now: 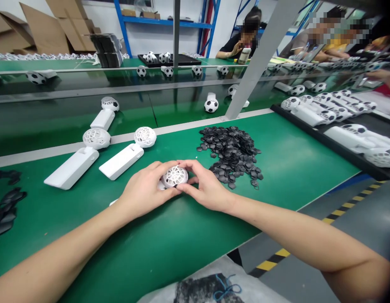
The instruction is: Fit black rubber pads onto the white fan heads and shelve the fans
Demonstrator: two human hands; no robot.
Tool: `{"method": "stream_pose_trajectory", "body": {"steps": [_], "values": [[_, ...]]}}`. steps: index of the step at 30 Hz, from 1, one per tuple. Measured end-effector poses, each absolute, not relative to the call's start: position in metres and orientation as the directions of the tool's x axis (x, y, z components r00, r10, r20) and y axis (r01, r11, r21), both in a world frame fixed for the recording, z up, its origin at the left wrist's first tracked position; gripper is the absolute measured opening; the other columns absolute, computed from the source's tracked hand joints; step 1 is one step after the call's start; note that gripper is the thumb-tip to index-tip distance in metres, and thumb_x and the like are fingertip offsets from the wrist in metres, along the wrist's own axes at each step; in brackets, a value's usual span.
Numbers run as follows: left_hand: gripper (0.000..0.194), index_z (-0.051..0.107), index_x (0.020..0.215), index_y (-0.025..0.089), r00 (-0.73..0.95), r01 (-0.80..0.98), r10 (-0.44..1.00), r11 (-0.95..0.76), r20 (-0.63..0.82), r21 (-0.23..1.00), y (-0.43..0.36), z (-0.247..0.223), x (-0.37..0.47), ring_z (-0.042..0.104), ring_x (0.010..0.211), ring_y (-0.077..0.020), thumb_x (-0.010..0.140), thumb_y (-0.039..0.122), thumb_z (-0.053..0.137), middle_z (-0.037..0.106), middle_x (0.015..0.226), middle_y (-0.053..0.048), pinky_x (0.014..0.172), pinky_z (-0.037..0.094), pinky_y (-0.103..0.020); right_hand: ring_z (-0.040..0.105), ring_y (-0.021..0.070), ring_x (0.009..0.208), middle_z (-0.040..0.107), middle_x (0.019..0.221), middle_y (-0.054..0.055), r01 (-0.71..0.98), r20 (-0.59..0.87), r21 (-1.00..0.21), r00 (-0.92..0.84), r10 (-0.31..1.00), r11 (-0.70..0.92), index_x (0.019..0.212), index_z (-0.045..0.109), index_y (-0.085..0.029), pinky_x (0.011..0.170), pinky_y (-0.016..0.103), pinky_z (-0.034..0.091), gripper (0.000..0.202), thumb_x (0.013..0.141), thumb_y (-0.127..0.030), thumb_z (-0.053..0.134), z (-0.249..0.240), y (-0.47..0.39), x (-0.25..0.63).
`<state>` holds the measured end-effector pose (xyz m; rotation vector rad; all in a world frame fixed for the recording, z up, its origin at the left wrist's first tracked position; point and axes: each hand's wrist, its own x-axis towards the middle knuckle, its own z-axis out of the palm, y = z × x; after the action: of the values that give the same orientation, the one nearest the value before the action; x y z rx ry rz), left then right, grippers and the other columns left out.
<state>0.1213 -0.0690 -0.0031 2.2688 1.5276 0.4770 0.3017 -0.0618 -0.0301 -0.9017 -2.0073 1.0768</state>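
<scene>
Between both hands is a handheld fan [175, 176] with a round white lattice head patterned like a football. My left hand [149, 185] is closed around the head's left side, covering most of the white handle. The fingers and thumb of my right hand [205, 185] close on the head's right rim. Two similar white fans, one with its handle [73, 168] toward me and another handle [122, 161] beside it, lie on the green table to the left. A heap of small black pieces [231, 151] lies beyond my right hand.
More black pieces [5, 206] lie at the left edge. A black tray [327, 143] of fans stands at the right. Behind the pale rail runs a green conveyor [169, 109] carrying fans. A slanted grey post [261, 63] rises from the rail. Co-workers sit across the line.
</scene>
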Motion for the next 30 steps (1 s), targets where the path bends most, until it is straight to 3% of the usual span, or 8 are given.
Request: {"method": "stream_pose_trajectory", "body": {"steps": [4,7,11,14,17,22,27,30], "values": [[0.053,0.047,0.120,0.032,0.359,0.802,0.931,-0.345,0.068,0.487,-0.069,-0.004,0.120,0.057,0.092,-0.0233,0.071,0.050,0.057,0.058,0.108,-0.002,0.078,0.045,-0.034,0.053,0.0173,0.099,0.050,0.112,0.007,0.235,0.210,-0.894,-0.534,0.819,0.382,0.110,0.041,-0.019,0.073,0.030,0.052,0.037,0.078,-0.020,0.057,-0.025,-0.052,0.306],[0.061,0.040,0.125,0.031,0.344,0.825,0.938,-0.322,0.038,0.464,-0.070,-0.005,0.118,0.054,0.100,-0.0247,0.069,0.051,0.057,0.054,0.117,-0.002,0.082,0.044,-0.035,0.053,0.0156,0.094,0.053,0.104,0.006,0.324,0.208,-0.842,-0.543,0.814,0.431,0.101,0.051,-0.018,0.077,0.030,0.048,0.022,0.080,-0.021,0.056,-0.022,-0.035,0.317],[0.068,0.039,0.122,0.027,0.298,0.844,0.953,-0.237,-0.053,0.480,-0.070,-0.005,0.118,0.054,0.101,-0.0259,0.062,0.047,0.064,0.054,0.118,-0.003,0.079,0.045,-0.035,0.052,0.0161,0.088,0.054,0.090,0.005,0.577,0.201,-0.565,-0.597,0.777,0.590,0.094,0.062,-0.018,0.079,0.032,0.044,0.015,0.079,-0.021,0.060,-0.024,-0.019,0.329],[0.056,0.044,0.113,0.027,0.303,0.835,0.950,-0.224,-0.080,0.503,-0.068,-0.002,0.121,0.057,0.095,-0.0240,0.062,0.038,0.064,0.058,0.111,-0.001,0.075,0.047,-0.034,0.052,0.0172,0.084,0.057,0.085,0.006,0.618,0.175,-0.355,-0.693,0.699,0.702,0.092,0.064,-0.018,0.074,0.030,0.044,0.014,0.084,-0.019,0.052,-0.030,-0.018,0.329],[0.052,0.046,0.115,0.027,0.333,0.830,0.941,-0.266,-0.053,0.490,-0.067,0.001,0.121,0.056,0.098,-0.0240,0.065,0.032,0.059,0.058,0.114,0.000,0.080,0.046,-0.034,0.050,0.0199,0.085,0.059,0.092,0.010,0.619,0.213,-0.159,-0.739,0.639,0.769,0.093,0.062,-0.015,0.073,0.033,0.043,0.020,0.088,-0.018,0.044,-0.032,-0.022,0.328],[0.053,0.045,0.120,0.028,0.381,0.839,0.922,-0.312,-0.073,0.445,-0.069,0.001,0.108,0.053,0.106,-0.0242,0.068,0.027,0.053,0.054,0.122,0.001,0.087,0.044,-0.035,0.049,0.0193,0.090,0.058,0.100,0.009,0.534,0.226,-0.135,-0.803,0.551,0.835,0.107,0.056,-0.015,0.077,0.032,0.043,0.023,0.088,-0.023,0.047,-0.029,-0.027,0.328],[0.056,0.044,0.122,0.027,0.424,0.805,0.900,-0.326,-0.097,0.496,-0.068,0.002,0.097,0.051,0.110,-0.0217,0.067,0.020,0.051,0.052,0.125,0.002,0.093,0.041,-0.033,0.050,0.0209,0.079,0.059,0.082,0.011,0.473,0.128,0.095,-0.879,0.460,0.876,0.090,0.060,-0.010,0.072,0.036,0.042,0.023,0.089,-0.011,0.037,-0.030,-0.027,0.319],[0.060,0.045,0.123,0.025,0.464,0.790,0.884,-0.385,-0.055,0.478,-0.064,0.003,0.109,0.050,0.110,-0.0221,0.065,0.012,0.046,0.052,0.124,0.000,0.092,0.040,-0.034,0.052,0.0207,0.079,0.059,0.080,0.011,0.554,0.144,-0.015,-0.823,0.550,0.832,0.089,0.059,-0.010,0.072,0.035,0.043,0.019,0.087,-0.011,0.041,-0.029,-0.023,0.324]]}}
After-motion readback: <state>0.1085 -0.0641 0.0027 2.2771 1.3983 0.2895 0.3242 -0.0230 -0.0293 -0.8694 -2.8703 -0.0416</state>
